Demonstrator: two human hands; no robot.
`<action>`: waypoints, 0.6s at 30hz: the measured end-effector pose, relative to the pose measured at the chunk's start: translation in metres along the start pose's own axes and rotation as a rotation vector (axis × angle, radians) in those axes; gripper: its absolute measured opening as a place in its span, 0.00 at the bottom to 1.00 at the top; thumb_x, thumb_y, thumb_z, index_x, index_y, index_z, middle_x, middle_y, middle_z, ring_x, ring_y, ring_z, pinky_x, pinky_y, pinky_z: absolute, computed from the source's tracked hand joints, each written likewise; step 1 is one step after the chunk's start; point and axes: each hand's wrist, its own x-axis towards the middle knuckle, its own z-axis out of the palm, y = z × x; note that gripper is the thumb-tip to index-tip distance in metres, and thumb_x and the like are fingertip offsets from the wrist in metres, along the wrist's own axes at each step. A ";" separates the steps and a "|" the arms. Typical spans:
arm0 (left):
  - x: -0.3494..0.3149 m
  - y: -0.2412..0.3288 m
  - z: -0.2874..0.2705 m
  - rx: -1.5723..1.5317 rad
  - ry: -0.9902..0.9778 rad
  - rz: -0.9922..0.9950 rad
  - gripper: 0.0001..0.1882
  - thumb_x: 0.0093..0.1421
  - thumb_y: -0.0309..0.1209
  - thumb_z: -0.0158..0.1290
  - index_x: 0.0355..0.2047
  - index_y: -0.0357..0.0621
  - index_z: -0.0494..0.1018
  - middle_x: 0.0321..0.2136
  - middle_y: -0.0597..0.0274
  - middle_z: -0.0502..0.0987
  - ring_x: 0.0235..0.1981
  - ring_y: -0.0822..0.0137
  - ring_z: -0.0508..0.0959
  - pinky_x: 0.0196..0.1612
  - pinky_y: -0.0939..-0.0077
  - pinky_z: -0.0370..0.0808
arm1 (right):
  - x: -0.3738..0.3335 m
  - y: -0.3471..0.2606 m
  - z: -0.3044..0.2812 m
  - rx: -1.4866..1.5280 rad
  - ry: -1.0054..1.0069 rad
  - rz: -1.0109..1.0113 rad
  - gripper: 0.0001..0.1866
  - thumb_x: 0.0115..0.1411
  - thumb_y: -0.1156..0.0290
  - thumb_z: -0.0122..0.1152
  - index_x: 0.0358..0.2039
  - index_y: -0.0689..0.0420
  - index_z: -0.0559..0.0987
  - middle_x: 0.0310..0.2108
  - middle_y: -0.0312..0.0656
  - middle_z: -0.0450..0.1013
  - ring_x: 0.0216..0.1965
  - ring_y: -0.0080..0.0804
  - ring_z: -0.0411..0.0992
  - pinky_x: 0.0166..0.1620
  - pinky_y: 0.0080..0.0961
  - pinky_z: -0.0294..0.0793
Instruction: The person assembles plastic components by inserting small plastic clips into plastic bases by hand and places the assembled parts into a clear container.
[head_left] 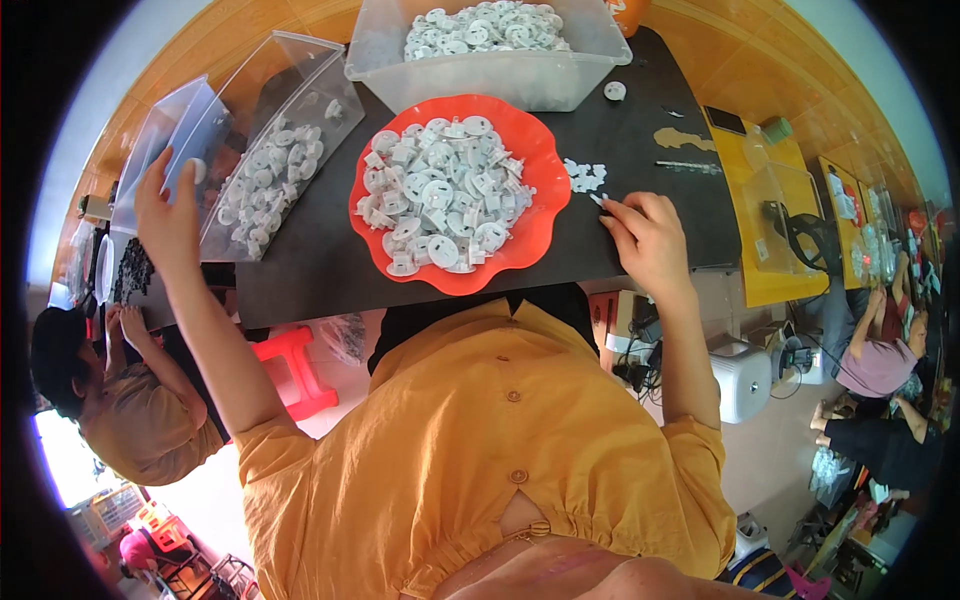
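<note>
My left hand (168, 215) is raised at the left over the clear bins, its thumb and fingers spread apart. A round white plastic part (199, 171) shows right beside its fingertips; whether they touch it I cannot tell. Below and to the right, a long clear bin (335, 75) holds several similar parts. My right hand (650, 240) pinches a small white plastic piece (597, 200) at the table's right. Just beyond it lies a little pile of small white pieces (585, 176). Between my hands stands a red scalloped bowl (545, 215) heaped with white plastic parts (440, 190).
A large translucent tub (480, 85) of white parts stands at the back. One loose round part (614, 91) lies beside it on the dark table (300, 290). A yellow table (790, 285) adjoins at right. A co-worker (140, 400) sits at left; other people are farther right.
</note>
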 end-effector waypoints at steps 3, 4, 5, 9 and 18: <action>-0.028 0.080 0.004 -0.547 -0.136 0.030 0.15 0.60 0.27 0.59 0.48 0.46 0.79 0.46 0.59 0.80 0.46 0.64 0.79 0.50 0.71 0.74 | -0.012 -0.005 -0.009 -0.020 -0.055 -0.034 0.14 0.50 0.65 0.71 0.37 0.55 0.85 0.35 0.38 0.73 0.38 0.39 0.71 0.41 0.34 0.70; -0.043 0.108 0.004 -0.620 -0.239 0.098 0.13 0.58 0.24 0.60 0.45 0.44 0.79 0.45 0.59 0.80 0.46 0.64 0.79 0.50 0.70 0.74 | -0.015 -0.007 -0.012 -0.011 -0.057 -0.042 0.14 0.50 0.65 0.71 0.37 0.55 0.85 0.35 0.38 0.73 0.38 0.39 0.71 0.41 0.34 0.70; -0.054 0.142 -0.001 -0.657 -0.344 0.238 0.12 0.57 0.23 0.61 0.43 0.43 0.80 0.43 0.58 0.80 0.45 0.61 0.79 0.48 0.69 0.75 | -0.018 -0.010 -0.015 -0.017 -0.074 -0.066 0.16 0.48 0.63 0.72 0.38 0.54 0.85 0.36 0.38 0.73 0.39 0.39 0.71 0.42 0.35 0.69; -0.080 0.199 0.028 -0.774 -0.575 0.588 0.08 0.57 0.25 0.61 0.38 0.41 0.81 0.37 0.55 0.79 0.42 0.52 0.77 0.47 0.63 0.75 | -0.030 -0.012 -0.021 0.022 -0.109 -0.161 0.23 0.44 0.58 0.74 0.41 0.53 0.84 0.40 0.38 0.73 0.41 0.40 0.70 0.44 0.36 0.68; -0.074 0.241 0.066 -0.521 -0.776 0.761 0.10 0.53 0.31 0.62 0.33 0.39 0.79 0.31 0.55 0.76 0.41 0.52 0.75 0.46 0.59 0.72 | -0.022 -0.012 -0.009 -0.034 -0.020 -0.008 0.20 0.53 0.58 0.70 0.43 0.55 0.83 0.37 0.38 0.72 0.39 0.39 0.69 0.43 0.34 0.69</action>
